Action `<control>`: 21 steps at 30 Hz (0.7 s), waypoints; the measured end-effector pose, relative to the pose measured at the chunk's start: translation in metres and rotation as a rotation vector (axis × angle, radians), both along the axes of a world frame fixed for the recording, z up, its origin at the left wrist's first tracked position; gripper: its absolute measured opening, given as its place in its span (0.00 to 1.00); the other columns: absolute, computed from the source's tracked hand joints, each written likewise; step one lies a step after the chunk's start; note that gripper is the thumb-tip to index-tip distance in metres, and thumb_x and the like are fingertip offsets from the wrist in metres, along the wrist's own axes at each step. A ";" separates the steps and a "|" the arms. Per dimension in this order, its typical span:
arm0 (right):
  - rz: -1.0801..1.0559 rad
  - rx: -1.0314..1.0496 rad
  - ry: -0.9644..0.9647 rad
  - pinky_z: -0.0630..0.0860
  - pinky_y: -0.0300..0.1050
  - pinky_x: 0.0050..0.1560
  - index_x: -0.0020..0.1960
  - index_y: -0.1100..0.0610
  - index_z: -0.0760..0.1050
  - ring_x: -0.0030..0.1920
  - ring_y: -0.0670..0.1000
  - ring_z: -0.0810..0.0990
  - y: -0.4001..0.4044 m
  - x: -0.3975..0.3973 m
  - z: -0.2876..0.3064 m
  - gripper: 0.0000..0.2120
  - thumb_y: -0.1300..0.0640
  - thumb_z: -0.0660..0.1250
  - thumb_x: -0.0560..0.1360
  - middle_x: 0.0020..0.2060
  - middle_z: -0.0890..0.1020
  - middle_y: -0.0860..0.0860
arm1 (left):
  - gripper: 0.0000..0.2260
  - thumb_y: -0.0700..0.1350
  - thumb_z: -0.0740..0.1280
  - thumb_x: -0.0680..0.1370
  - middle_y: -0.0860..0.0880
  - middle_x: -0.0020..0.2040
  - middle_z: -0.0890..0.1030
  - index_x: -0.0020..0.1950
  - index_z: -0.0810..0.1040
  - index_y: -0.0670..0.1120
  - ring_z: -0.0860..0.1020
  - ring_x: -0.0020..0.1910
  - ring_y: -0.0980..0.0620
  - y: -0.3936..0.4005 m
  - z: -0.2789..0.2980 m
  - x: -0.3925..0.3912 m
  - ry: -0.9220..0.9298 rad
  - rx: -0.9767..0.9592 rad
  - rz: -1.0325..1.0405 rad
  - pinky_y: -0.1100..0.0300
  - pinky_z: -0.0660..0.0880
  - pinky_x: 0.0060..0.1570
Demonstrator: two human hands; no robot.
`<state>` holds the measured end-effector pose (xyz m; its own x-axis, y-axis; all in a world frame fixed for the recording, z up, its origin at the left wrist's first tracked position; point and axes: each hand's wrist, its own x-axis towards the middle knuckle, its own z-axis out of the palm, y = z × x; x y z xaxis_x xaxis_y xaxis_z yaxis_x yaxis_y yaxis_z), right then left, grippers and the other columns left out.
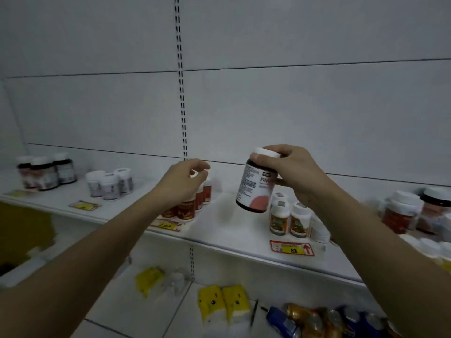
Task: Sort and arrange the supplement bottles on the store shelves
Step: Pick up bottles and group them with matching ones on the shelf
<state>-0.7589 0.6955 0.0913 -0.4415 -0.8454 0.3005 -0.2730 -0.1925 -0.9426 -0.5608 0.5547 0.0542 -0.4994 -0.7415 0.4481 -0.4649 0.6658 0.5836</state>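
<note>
From the head camera, the right hand (296,174) holds a dark bottle (256,182) up in the air above the white shelf (227,230), fingers curled over its white cap and thumb along its side. The bottle tilts slightly, its base leaning toward the left. Its body is dark brown, nearly black, with a pale wrap-around label carrying small print on the left half, a dark logo patch near the top and a large salmon-pink half-circle at the bottom; the lettering is too blurred to read.

The left hand (185,184) hangs over a row of red-labelled bottles (192,206) further left on the same shelf, fingers loosely curled downward and apart, gripping nothing visible.

Just below and right of the held bottle stand white bottles with green-and-orange labels (290,220), set close together. Further left on the shelf is a cluster of small white bottles (109,182), and beyond them three dark bottles with white caps (46,173). At the far right sits a blurred group of larger jars (412,213).

Yellow price tags (292,248) lie along the shelf's front edge. On the lower shelf (117,311) are yellow packets (223,302) and blue and gold packages (317,319).
</note>
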 end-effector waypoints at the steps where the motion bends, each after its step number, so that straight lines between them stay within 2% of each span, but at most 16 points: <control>1: 0.025 0.013 -0.006 0.78 0.37 0.38 0.57 0.55 0.78 0.44 0.47 0.83 -0.001 0.010 0.000 0.19 0.52 0.77 0.69 0.49 0.83 0.51 | 0.11 0.49 0.61 0.81 0.55 0.58 0.79 0.61 0.78 0.53 0.76 0.55 0.56 0.009 0.000 0.011 -0.012 0.015 0.012 0.63 0.71 0.49; 4: 0.087 0.043 -0.003 0.77 0.34 0.31 0.57 0.56 0.76 0.39 0.45 0.81 -0.007 0.047 -0.001 0.22 0.51 0.79 0.68 0.49 0.81 0.51 | 0.14 0.55 0.62 0.80 0.56 0.58 0.79 0.63 0.77 0.53 0.79 0.54 0.58 0.046 -0.001 0.043 0.096 0.130 -0.045 0.62 0.75 0.49; 6: 0.122 0.067 -0.007 0.81 0.39 0.35 0.58 0.57 0.74 0.40 0.46 0.82 -0.013 0.076 -0.003 0.25 0.50 0.79 0.67 0.49 0.80 0.51 | 0.17 0.57 0.66 0.77 0.55 0.56 0.80 0.64 0.74 0.54 0.82 0.51 0.55 0.068 -0.005 0.058 0.172 0.245 -0.122 0.59 0.80 0.48; 8: 0.150 0.090 -0.003 0.81 0.45 0.42 0.58 0.58 0.73 0.41 0.47 0.82 -0.020 0.105 -0.005 0.27 0.49 0.80 0.66 0.49 0.81 0.51 | 0.20 0.51 0.73 0.74 0.54 0.55 0.81 0.64 0.73 0.53 0.83 0.48 0.57 0.078 -0.009 0.071 0.197 0.289 -0.147 0.62 0.81 0.45; 11: 0.178 0.120 0.064 0.81 0.47 0.43 0.57 0.56 0.72 0.42 0.48 0.83 -0.032 0.144 -0.002 0.27 0.46 0.79 0.66 0.48 0.82 0.51 | 0.25 0.47 0.78 0.69 0.54 0.53 0.81 0.63 0.72 0.53 0.82 0.44 0.60 0.074 -0.012 0.099 0.225 0.250 -0.080 0.66 0.79 0.41; 17: 0.371 0.148 0.281 0.81 0.47 0.52 0.57 0.52 0.78 0.53 0.48 0.81 -0.065 0.212 0.016 0.16 0.42 0.68 0.76 0.53 0.82 0.48 | 0.22 0.46 0.76 0.71 0.53 0.55 0.82 0.61 0.74 0.52 0.83 0.48 0.55 0.035 -0.019 0.189 0.376 0.325 -0.093 0.59 0.81 0.47; 21: 0.390 0.138 0.336 0.80 0.44 0.50 0.63 0.51 0.76 0.52 0.44 0.81 -0.100 0.274 0.018 0.19 0.46 0.70 0.75 0.52 0.83 0.45 | 0.20 0.44 0.76 0.72 0.52 0.55 0.82 0.61 0.75 0.52 0.83 0.50 0.54 -0.003 -0.019 0.259 0.363 0.334 -0.127 0.61 0.80 0.48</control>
<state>-0.4849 0.5956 0.1089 0.0151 -0.9693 0.2453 -0.4969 -0.2202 -0.8394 -0.3013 0.5513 0.0352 -0.4512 -0.8175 0.3580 -0.1205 0.4533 0.8832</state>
